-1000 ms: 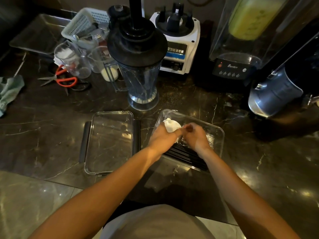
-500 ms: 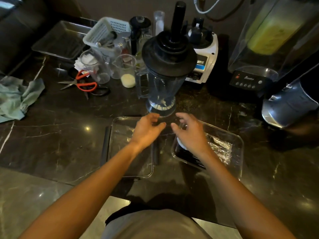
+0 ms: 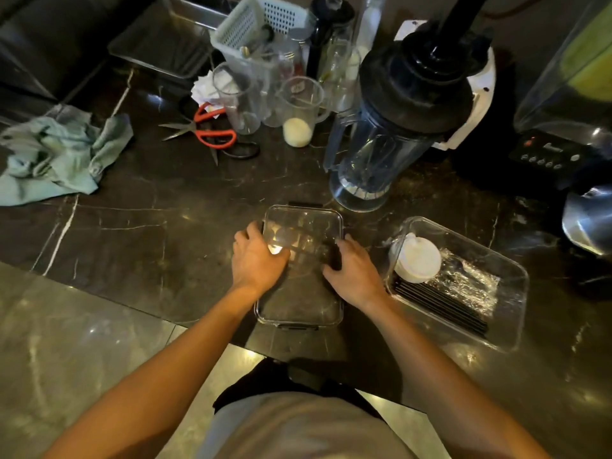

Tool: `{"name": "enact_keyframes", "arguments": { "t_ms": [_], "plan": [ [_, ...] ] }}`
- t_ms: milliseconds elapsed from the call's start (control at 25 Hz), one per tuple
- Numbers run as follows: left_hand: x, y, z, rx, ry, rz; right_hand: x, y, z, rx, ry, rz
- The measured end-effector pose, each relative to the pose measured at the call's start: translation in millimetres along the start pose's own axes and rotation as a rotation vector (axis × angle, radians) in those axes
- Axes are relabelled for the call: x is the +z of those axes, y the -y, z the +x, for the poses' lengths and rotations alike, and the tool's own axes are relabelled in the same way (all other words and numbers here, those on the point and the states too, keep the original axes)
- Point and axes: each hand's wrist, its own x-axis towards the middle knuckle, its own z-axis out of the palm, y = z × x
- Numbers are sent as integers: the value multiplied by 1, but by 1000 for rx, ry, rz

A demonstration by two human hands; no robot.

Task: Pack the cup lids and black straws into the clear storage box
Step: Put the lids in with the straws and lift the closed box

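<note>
The clear storage box (image 3: 510, 329) stands on the dark counter at the right. Inside it a stack of white cup lids (image 3: 418, 258) lies at the far left end, with black straws (image 3: 440, 301) along the near side and crinkled clear wrap beside them. The box's clear lid (image 3: 299, 303) with black clips lies flat in the middle of the counter. My left hand (image 3: 256, 260) grips its left edge and my right hand (image 3: 352, 273) grips its right edge.
A blender jug (image 3: 374, 160) stands just behind the lid. Red-handled scissors (image 3: 212, 130), measuring cups (image 3: 299, 111), a white basket (image 3: 261, 24) and a green cloth (image 3: 56, 154) are at the back left. Machines (image 3: 549, 150) line the back right.
Both hands left the storage box and moved left onto the clear lid, taking hold of its two side edges. The view has shifted, so the box now sits further right.
</note>
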Motion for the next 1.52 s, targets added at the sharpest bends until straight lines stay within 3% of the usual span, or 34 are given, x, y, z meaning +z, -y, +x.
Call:
{"name": "enact_keyframes", "arguments": {
  "t_ms": [120, 360, 560, 760, 880, 1040, 1240, 1520],
  "plan": [
    [-3, 14, 2, -39, 20, 61, 12, -3, -2, 14, 8, -55],
    [-10, 31, 18, -113, 12, -51, 22, -4, -5, 10, -32, -53],
    [-21, 30, 19, -178, 126, -134, 18, -8, -6, -17, 1, -74],
    [-31, 6, 3, -135, 8, -314, 11, -10, -9, -46, 31, -56],
    [-40, -22, -8, -67, 105, -487, 0, -12, -11, -58, 21, 77],
    [-47, -62, -28, 51, 212, -619, -12, -13, -19, 14, 167, 475],
    [-56, -109, -52, 201, 195, -757, -26, -25, -50, -17, 335, 912],
    [-63, -158, -92, 499, 235, -839, -74, -53, -82, 75, 375, 1167]
  ]
}}
